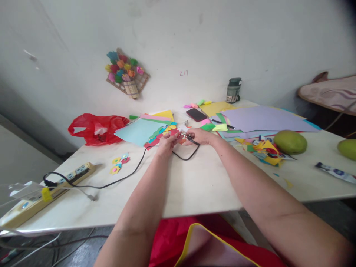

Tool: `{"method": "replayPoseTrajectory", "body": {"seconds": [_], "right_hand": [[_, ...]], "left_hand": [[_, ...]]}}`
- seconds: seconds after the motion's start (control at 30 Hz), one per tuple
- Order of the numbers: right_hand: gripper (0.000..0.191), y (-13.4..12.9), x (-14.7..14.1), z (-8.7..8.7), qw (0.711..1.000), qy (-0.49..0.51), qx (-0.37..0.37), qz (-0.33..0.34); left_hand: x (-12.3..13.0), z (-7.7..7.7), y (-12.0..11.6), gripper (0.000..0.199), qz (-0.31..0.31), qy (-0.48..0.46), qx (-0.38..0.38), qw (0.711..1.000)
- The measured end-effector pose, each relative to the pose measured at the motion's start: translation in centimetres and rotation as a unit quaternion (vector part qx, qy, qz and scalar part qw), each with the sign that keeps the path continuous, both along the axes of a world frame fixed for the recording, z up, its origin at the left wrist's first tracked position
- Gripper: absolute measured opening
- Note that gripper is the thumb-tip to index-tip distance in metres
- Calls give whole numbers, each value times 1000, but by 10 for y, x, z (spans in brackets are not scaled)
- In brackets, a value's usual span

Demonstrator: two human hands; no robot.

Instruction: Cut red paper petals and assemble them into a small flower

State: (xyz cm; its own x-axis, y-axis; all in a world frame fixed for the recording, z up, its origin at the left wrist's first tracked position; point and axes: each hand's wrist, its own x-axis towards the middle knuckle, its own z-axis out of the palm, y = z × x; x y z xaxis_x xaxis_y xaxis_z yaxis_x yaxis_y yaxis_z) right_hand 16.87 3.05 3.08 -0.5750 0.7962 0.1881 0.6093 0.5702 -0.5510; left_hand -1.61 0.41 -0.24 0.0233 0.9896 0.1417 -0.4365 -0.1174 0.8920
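My left hand (169,141) is closed in a pinch over the middle of the table, on what looks like a small red paper piece (178,134). Just beside it, my right hand (201,136) is closed around a tool on a black cord (191,140). Its body is mostly hidden, so I cannot tell its exact kind. The black cord (139,165) loops below both hands and runs left to the power strip (83,171). Red and coloured paper strips (155,139) lie behind my left hand. Small paper flowers (120,163) rest to its left.
A red plastic bag (97,128) and light blue paper (136,131) lie at the left. Behind my right hand are a phone (196,114) and purple paper sheets (258,118). Paper scraps (268,151), a green mango-like fruit (290,142) and a tube (336,172) lie at the right.
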Motion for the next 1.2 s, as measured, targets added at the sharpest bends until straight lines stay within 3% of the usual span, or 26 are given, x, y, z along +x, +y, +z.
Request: {"method": "replayPoseTrajectory", "body": {"seconds": [0.3,1.2], "right_hand": [[42,-7,-3,6,997,-52,30,-42],[41,-5,-7,0,998,-20,37,-57]], "left_hand": [[0,-1,1,26,10,0,8,1000],[-1,-4,4,23,7,-7,29,1000]]}}
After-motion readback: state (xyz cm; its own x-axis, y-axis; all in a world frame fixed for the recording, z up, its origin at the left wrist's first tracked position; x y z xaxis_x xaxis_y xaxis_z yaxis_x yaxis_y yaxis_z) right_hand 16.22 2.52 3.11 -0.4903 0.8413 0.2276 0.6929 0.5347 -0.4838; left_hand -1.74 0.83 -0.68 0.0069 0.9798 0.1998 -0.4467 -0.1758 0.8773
